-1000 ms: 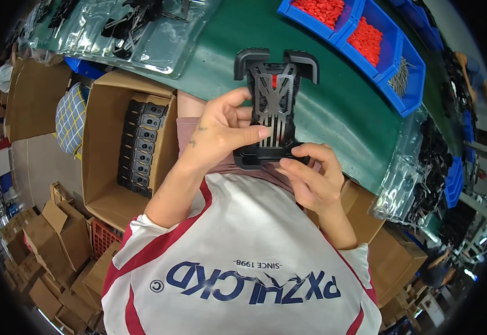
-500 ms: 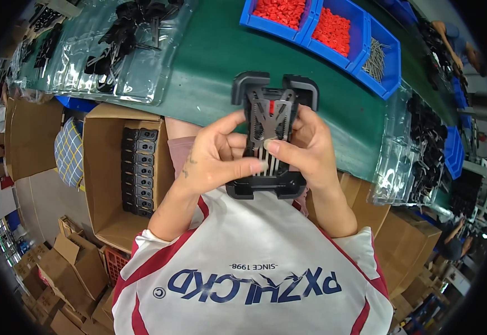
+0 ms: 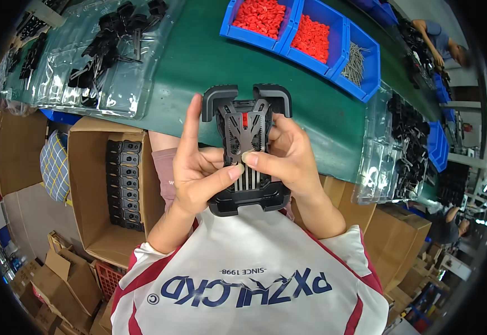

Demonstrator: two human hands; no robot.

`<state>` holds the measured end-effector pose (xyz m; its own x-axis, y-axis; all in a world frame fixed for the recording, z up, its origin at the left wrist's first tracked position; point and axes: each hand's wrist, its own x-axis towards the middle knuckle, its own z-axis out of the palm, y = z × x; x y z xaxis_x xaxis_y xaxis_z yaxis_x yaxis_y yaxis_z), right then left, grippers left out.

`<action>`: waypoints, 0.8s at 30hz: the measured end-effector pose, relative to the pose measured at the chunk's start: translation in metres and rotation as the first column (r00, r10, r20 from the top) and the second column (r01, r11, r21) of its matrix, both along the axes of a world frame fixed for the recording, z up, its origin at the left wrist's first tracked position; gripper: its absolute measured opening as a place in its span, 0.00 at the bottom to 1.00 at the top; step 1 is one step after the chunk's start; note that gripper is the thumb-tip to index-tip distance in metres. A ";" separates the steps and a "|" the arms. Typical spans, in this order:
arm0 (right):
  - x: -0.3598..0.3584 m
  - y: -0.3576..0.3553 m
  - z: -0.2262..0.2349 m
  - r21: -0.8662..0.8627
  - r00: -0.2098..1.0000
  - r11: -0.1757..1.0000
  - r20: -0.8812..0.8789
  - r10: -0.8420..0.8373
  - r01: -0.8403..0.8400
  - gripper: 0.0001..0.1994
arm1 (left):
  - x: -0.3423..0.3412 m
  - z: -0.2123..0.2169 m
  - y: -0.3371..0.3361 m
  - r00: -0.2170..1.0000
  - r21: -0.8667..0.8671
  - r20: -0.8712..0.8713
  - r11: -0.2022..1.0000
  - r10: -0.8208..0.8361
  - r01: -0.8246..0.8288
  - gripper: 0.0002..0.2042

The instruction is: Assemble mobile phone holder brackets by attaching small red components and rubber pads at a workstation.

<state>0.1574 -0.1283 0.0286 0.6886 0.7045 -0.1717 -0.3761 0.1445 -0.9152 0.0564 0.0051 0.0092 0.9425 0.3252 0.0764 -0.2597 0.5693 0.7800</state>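
At frame centre the black clamp bracket (image 3: 247, 156) is now gripped by the left hand (image 3: 201, 173) and right hand (image 3: 288, 159), thumbs pressed together on its ribbed middle, having been lifted closer than a second ago, above the green table (image 3: 198, 61).

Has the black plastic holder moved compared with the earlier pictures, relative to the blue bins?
Yes. The black plastic holder, held in both hands, now sits lower and further left of the blue bins, nearer the person's chest, its lower part past the green table edge.
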 end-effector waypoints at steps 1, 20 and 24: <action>0.001 0.001 0.001 0.001 1.000 1.000 0.000 0.020 -0.020 0.26 | -0.001 0.002 0.001 1.000 -0.001 -0.025 1.000 0.011 -0.011 0.50; 0.231 0.039 -0.029 -0.629 0.532 0.455 0.777 0.338 0.630 0.12 | -0.027 0.022 0.022 0.998 -0.020 -0.031 0.998 0.062 -0.063 0.48; 0.232 0.041 -0.019 -0.726 0.633 0.367 0.687 0.356 0.582 0.12 | -0.029 0.019 0.023 0.998 0.002 -0.008 0.998 0.059 -0.059 0.47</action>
<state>0.3897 -0.0871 0.0092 0.9334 0.3563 -0.0425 0.3135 -0.8672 -0.3868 0.0273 0.0283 0.0281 0.9222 0.3805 0.0695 -0.2868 0.5521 0.7829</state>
